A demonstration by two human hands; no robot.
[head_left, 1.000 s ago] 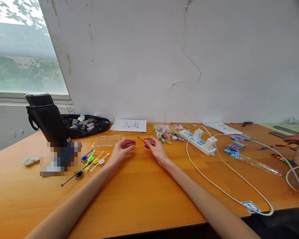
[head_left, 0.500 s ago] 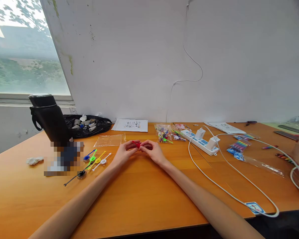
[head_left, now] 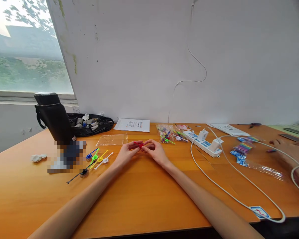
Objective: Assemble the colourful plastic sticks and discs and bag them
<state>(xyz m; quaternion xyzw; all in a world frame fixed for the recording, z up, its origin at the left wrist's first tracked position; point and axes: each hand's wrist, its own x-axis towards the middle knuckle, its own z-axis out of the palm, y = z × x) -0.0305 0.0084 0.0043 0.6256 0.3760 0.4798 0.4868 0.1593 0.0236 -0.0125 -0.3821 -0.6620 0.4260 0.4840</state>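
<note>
Head view: left hand (head_left: 126,153) and right hand (head_left: 156,152) are meeting over the table (head_left: 144,196), both grips pinching one small red piece (head_left: 140,145).

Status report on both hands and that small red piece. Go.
Left hand and right hand meet fingertip to fingertip, both pinching the small red plastic piece. Held just above the orange wooden table. Nothing between the hands.

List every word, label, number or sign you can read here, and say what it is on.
None can be read.
White sheet by the wall: printed lines, too small.
Tag on the white cable: red mark, blurred.
Power strip: blue markings, illegible.
Second sheet: print too faint.
</note>
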